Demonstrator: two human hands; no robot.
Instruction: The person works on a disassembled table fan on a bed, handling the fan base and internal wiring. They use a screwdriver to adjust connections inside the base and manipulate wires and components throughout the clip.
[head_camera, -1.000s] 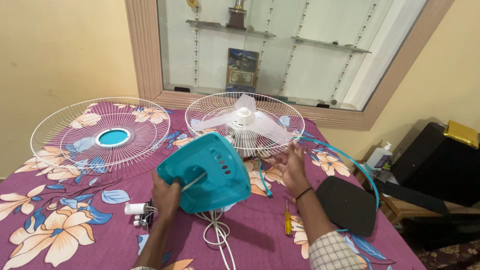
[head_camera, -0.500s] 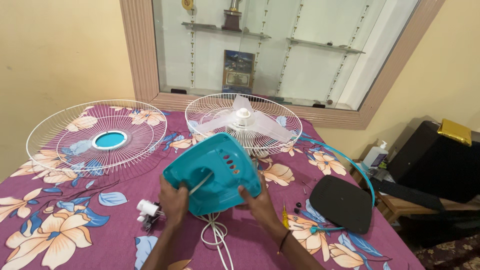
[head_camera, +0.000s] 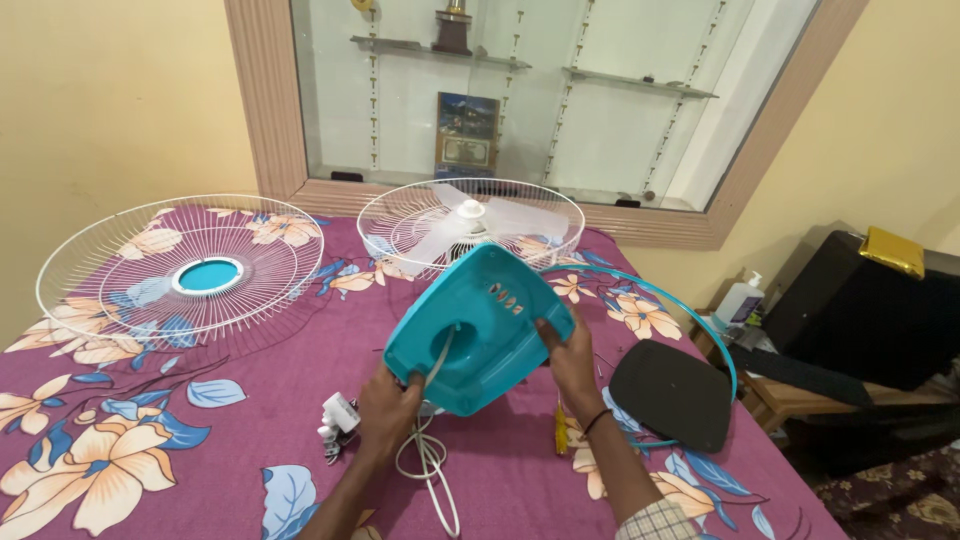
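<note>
At your ten o'clock the front fan guard (head_camera: 180, 272), white wire with a teal hub, lies flat on the purple floral bedsheet (head_camera: 110, 400). Nearer you, at about eleven, a small white electrical part (head_camera: 338, 415) sits on the sheet just beside your left hand (head_camera: 388, 412). That hand grips the lower left edge of the teal fan base cover (head_camera: 478, 328), which you hold tilted up off the sheet at twelve o'clock. A white power cord (head_camera: 428, 455) runs out of the cover's hole and loops below it. Beyond the cover, the rear guard with the white fan blades (head_camera: 470, 220) rests on the sheet. Your right hand (head_camera: 570, 355) clasps the cover's right edge. At two o'clock a black plate (head_camera: 672, 392) lies inside a teal guard ring (head_camera: 700, 320).
</note>
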